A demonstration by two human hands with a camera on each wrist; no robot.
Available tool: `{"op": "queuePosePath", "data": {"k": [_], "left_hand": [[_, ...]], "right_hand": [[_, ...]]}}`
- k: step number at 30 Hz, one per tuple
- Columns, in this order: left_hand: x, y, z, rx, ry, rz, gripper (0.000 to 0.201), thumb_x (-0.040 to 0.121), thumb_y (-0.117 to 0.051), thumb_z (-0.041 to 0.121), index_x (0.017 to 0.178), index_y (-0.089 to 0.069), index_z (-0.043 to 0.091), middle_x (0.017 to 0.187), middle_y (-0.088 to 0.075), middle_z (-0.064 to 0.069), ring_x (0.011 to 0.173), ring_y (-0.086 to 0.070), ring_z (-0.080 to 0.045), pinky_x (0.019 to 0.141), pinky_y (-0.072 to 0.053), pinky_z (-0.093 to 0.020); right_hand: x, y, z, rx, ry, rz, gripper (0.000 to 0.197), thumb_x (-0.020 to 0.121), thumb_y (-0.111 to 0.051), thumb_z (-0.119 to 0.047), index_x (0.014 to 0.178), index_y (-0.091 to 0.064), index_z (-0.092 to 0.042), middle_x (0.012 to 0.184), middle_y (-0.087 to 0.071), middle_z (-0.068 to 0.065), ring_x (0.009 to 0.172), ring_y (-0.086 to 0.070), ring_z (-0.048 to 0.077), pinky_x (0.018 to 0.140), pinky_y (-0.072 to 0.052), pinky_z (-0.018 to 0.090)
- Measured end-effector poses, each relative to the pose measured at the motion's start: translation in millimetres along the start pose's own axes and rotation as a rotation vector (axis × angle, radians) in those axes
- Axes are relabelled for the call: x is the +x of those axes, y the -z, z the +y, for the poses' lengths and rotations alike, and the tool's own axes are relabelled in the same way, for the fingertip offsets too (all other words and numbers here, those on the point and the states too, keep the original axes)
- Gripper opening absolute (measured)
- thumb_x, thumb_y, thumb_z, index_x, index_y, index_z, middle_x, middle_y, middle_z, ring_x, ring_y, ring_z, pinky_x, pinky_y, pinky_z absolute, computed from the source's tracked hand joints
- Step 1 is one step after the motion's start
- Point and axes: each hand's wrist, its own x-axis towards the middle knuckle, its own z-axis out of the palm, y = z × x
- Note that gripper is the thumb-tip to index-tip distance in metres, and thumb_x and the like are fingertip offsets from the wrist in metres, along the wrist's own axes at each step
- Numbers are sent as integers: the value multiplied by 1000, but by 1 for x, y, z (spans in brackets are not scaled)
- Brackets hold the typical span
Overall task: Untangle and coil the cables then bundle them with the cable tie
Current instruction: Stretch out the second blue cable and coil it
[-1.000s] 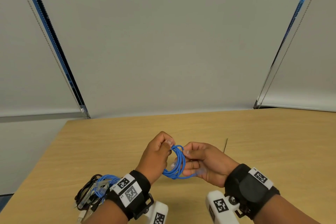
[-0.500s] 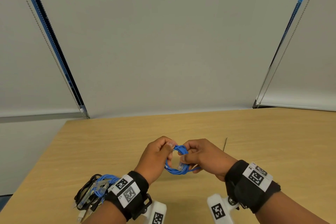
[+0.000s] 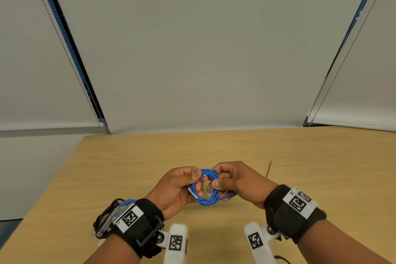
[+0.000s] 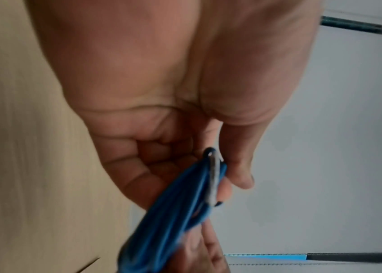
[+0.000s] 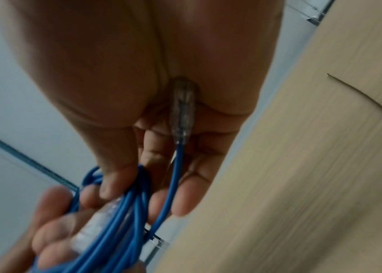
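A small coil of blue cable [image 3: 204,198] hangs above the wooden table [image 3: 321,167], held between both hands. My left hand [image 3: 194,179] pinches the coil's left side, thumb on top. My right hand [image 3: 216,178] grips the right side, with a clear plug [image 3: 209,193] below the thumb. In the left wrist view the curled fingers [image 4: 138,166] and thumb close on the blue strands [image 4: 173,212]. In the right wrist view a second clear plug [image 5: 182,110] lies in the palm, and its lead runs down into the coil [image 5: 124,212]. A thin black cable tie [image 3: 269,168] lies on the table behind my right hand.
A bundle of black and blue cables [image 3: 108,217] lies on the table beside my left wrist, near the front-left edge. Grey roller blinds [image 3: 192,49] with bead chains stand behind the table's far edge.
The coil has turned from hanging edge-on to an open ring facing up. Both hands drew closer together and shifted their hold on it.
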Motion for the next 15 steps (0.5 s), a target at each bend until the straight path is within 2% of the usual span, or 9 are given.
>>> {"op": "queuePosePath", "data": {"k": [6,8,10,13,15], "left_hand": [[-13,8,-9,-66,9,62,21,85,-71,24,86,-71,3,70,-61,-13,64,-63,-26,68,-55,-34],[-22,14,-15,-63,23,87,23,86,-71,23,93,-72,1,76,-64,-16,73,-67,-31,77,-57,-40],[-34,20,-23,-73,35,99,23,87,-71,22,95,-72,1,79,-66,-17,83,-70,-35,85,-56,-45],[-61,34,-35,-93,39,139,24,86,-74,25,86,-67,2,75,-64,-16,82,-71,-36,82,-56,-45],[-84,47,-42,-126,36,209,25,89,-72,25,82,-63,3,75,-62,-20,81,-70,-38,81,-57,-46]], "right_hand": [[17,-26,8,-131,52,100,10,96,-66,-20,104,-70,-16,90,-75,17,79,-70,17,75,-60,37],[20,-33,10,-176,64,116,12,95,-68,-23,105,-72,-19,89,-73,18,78,-70,21,75,-61,38],[24,-41,13,-217,68,83,17,94,-70,-24,111,-73,-22,89,-74,11,80,-70,21,73,-60,32],[32,-56,14,-168,51,-57,21,93,-69,-26,114,-74,-22,95,-76,0,83,-69,12,76,-55,24],[40,-64,13,-19,14,-42,22,96,-64,-33,111,-74,-20,104,-77,-1,86,-69,8,77,-52,23]]}}
